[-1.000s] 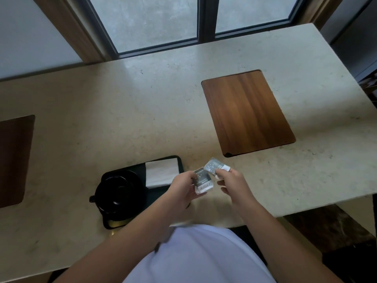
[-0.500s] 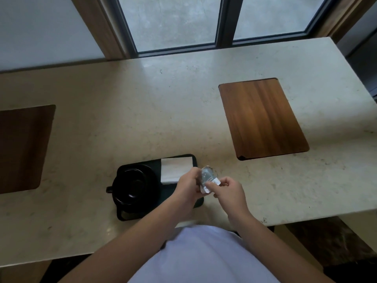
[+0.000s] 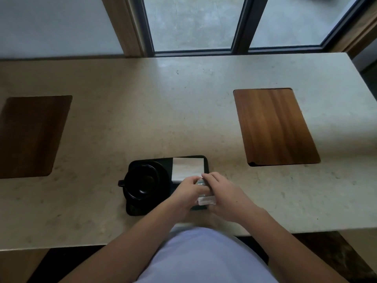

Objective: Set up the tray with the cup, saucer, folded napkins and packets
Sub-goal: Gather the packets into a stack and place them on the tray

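Note:
A black tray (image 3: 138, 210) lies on the stone counter near its front edge. On its left half a black cup (image 3: 140, 181) stands on a black saucer (image 3: 163, 172), handle pointing left. A folded white napkin (image 3: 186, 167) lies flat in the tray's far right corner. My left hand (image 3: 186, 193) and my right hand (image 3: 226, 196) are pressed together over the tray's near right part, both closed on small silver and white packets (image 3: 205, 198). Only slivers of the packets show between my fingers.
A wooden mat (image 3: 273, 125) lies on the counter to the right, and a darker one (image 3: 30, 135) to the left. The window frame (image 3: 238, 27) runs behind the counter's (image 3: 163, 109) far edge. My light shirt fills the bottom of the view.
My two hands held packets apart just right of the tray; they have come together and lowered over the tray's near right part. The camera has tilted so the tray sits more central.

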